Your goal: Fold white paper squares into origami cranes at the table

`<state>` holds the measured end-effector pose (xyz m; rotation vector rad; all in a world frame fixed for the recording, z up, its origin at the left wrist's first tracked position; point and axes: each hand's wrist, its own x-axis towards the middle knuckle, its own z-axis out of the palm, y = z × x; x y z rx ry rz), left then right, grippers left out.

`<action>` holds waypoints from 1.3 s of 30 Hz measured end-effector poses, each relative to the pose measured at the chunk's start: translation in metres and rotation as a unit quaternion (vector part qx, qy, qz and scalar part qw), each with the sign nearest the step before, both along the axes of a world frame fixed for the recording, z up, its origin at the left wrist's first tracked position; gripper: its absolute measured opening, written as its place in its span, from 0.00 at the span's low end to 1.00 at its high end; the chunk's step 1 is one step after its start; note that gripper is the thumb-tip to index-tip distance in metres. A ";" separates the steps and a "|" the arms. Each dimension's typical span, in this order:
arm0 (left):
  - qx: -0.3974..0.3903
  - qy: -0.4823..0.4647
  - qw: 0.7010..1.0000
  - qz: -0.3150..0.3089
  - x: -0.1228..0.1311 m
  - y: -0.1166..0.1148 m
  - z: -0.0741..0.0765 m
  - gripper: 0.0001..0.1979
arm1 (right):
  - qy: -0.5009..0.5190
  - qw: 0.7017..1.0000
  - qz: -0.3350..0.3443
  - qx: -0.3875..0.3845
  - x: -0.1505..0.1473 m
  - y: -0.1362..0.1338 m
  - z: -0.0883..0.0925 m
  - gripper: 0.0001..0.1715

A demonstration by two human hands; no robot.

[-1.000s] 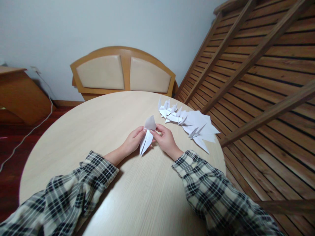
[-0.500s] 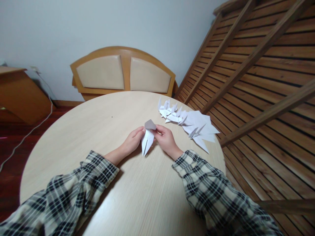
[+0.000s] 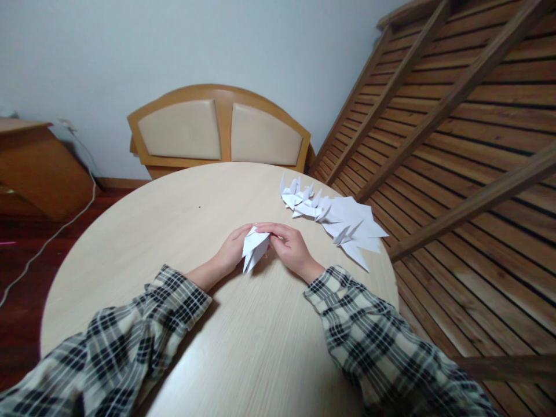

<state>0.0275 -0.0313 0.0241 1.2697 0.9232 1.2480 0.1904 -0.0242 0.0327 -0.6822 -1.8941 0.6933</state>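
Between my two hands is a piece of folded white paper (image 3: 255,250), its two narrow points aimed down toward me. My left hand (image 3: 231,250) grips its left edge, partly behind the paper. From the other side my right hand (image 3: 292,246) closes on the upper right, with fingers lying across the top fold. The fingertips behind the paper are hidden. Several folded white paper cranes (image 3: 304,200) stand in a row to the right of my hands, and another folded piece (image 3: 345,236) lies nearer me.
Flat white paper sheets (image 3: 358,214) lie under and beside the cranes, near the right edge of the round wooden table (image 3: 130,243). A padded headboard (image 3: 182,130) stands beyond the table. A slatted wooden frame (image 3: 456,174) rises close on the right.
The paper's upper flap, raised before, is now folded down toward me. My right fingers have moved over the top, and the paper's points have swung slightly left.
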 end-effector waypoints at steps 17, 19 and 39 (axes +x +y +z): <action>0.032 0.051 0.996 -0.067 0.001 -0.002 0.002 0.12 | 0.111 0.987 -0.005 -0.116 0.002 0.003 -0.003 0.16; 0.054 0.090 0.993 -0.053 0.000 0.000 -0.001 0.13 | 0.145 0.979 -0.019 -0.143 0.000 0.005 -0.004 0.12; 0.153 0.199 0.968 0.019 -0.001 -0.005 0.004 0.13 | -0.033 0.992 -0.118 0.023 -0.003 0.002 0.002 0.13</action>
